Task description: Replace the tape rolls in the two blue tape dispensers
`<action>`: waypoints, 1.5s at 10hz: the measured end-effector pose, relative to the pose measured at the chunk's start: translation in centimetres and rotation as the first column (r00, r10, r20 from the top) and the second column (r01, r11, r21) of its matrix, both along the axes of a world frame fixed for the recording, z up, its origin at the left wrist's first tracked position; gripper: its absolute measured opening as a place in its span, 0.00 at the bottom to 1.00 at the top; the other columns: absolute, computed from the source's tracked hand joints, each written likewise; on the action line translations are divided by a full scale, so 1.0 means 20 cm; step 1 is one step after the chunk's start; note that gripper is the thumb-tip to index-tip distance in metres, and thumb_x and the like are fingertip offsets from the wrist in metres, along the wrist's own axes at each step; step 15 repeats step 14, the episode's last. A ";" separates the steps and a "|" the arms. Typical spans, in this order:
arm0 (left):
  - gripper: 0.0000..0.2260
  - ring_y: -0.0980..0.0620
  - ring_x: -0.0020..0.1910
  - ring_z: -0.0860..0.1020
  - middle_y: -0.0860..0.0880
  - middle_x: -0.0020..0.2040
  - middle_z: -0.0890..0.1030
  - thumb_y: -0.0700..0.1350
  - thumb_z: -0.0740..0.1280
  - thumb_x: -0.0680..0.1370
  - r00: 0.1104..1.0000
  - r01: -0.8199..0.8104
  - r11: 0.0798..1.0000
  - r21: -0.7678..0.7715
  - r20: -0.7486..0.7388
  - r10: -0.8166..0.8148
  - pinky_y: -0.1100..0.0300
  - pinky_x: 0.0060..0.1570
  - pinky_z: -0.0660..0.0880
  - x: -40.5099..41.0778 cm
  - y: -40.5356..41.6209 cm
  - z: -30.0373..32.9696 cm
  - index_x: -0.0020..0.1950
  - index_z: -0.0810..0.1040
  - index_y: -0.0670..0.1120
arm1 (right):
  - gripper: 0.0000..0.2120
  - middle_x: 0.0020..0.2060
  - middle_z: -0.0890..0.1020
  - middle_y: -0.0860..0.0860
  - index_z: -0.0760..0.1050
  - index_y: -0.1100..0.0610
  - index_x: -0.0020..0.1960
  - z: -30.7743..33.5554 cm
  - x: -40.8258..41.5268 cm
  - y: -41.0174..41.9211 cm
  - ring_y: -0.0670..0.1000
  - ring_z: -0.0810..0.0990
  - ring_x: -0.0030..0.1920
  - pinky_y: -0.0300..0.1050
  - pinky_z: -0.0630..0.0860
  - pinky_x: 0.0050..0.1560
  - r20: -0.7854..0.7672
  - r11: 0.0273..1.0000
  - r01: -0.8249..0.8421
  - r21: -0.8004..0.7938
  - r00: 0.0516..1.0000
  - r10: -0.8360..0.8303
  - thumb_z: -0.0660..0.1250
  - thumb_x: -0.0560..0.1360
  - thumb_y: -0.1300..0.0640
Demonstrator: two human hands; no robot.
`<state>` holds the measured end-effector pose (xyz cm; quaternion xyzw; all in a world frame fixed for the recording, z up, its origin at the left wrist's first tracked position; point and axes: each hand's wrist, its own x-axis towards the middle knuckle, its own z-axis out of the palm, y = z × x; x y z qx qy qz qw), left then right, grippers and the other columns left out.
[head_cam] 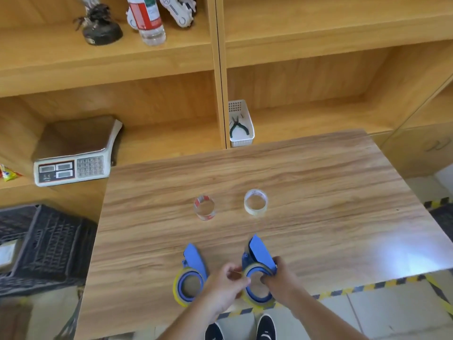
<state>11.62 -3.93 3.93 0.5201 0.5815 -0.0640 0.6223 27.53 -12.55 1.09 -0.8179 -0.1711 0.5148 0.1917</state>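
Observation:
Two blue tape dispensers lie near the table's front edge, each with a yellowish tape roll around its hub. The left dispenser (191,273) lies untouched. My right hand (278,278) grips the right dispenser (258,256) by its body, fingers in the hub. My left hand (228,283) pinches the rim of that dispenser's tape roll (255,299) at its left side. Farther back on the table stand two loose rolls: a clear roll with red print (204,207) on the left and a clear roll with a whitish core (255,201) on the right.
The wooden table (318,192) stands against wooden shelves. A white basket with pliers (241,141) sits on the shelf behind it, a weighing scale (73,165) to the left, a black crate (49,246) at the table's left. Yellow-black floor tape runs along the front edge.

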 end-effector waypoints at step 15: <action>0.25 0.54 0.60 0.77 0.58 0.70 0.75 0.58 0.69 0.78 0.995 0.046 0.979 0.196 -0.094 -0.028 0.60 0.54 0.74 -0.06 0.05 -0.07 0.74 0.69 0.58 | 0.36 0.66 0.70 0.51 0.65 0.49 0.74 -0.08 -0.01 0.10 0.55 0.76 0.64 0.53 0.78 0.62 0.276 0.983 -0.172 0.060 0.950 0.150 0.73 0.70 0.42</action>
